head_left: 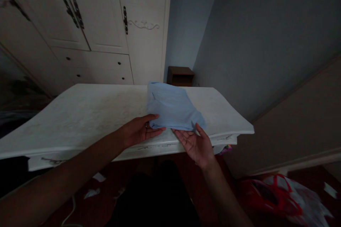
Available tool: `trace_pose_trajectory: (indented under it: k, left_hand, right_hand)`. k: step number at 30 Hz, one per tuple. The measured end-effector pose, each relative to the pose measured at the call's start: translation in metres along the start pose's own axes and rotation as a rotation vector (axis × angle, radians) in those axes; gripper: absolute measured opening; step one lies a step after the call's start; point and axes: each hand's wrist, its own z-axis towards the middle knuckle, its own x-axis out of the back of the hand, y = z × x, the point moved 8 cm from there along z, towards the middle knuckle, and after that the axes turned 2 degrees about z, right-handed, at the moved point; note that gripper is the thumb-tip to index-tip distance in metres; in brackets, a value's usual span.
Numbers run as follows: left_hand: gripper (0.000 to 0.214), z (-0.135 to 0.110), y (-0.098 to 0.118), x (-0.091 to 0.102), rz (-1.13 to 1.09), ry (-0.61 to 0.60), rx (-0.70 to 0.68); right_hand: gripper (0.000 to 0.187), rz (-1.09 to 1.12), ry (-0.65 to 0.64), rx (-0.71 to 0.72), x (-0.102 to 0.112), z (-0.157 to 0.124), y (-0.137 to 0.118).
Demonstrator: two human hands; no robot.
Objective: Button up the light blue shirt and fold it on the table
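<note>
A folded light-blue cloth (173,108), perhaps a garment, lies on the white table (106,110) close to its front edge. At the cloth's near left corner is my left hand (140,130), with the thumb on top and the fingers beneath the edge. A ring shows on one of its fingers. My right hand (195,145) is at the near right side, palm turned up. Its fingertips reach under the cloth's front edge and its thumb rests against the right corner. What lies under the cloth is hidden.
Behind the table stands a white wardrobe (144,49) with dark handles. A small brown cabinet (180,75) sits by the grey wall (266,35). On the floor at right are red and clear plastic bags (282,198); paper scraps (92,193) and a cable (71,209) lie at left.
</note>
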Motion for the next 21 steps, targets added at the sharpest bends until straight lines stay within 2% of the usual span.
trace_pose_trajectory:
  k: [3, 6, 12, 17, 21]
  left_hand:
    - [0.036, -0.006, 0.003, 0.011, -0.008, 0.033, 0.001]
    - [0.032, -0.012, 0.003, 0.025, -0.01, 0.059, 0.007]
    - [0.034, -0.022, -0.003, 0.05, -0.026, 0.084, -0.009]
    - [0.034, -0.031, -0.008, 0.069, -0.056, 0.148, -0.007]
    - [0.038, -0.04, -0.011, 0.083, -0.051, 0.18, -0.012]
  right_hand:
    - [0.021, 0.038, 0.067, 0.048, 0.014, -0.004, -0.025]
    - [0.023, 0.033, 0.12, -0.004, 0.024, -0.009, -0.04]
    - [0.032, -0.231, 0.062, -0.134, 0.025, -0.004, -0.057]
    - [0.041, -0.453, 0.04, -0.263, 0.01, 0.018, -0.055]
    - [0.039, -0.599, 0.049, -0.306, 0.006, 0.053, -0.058]
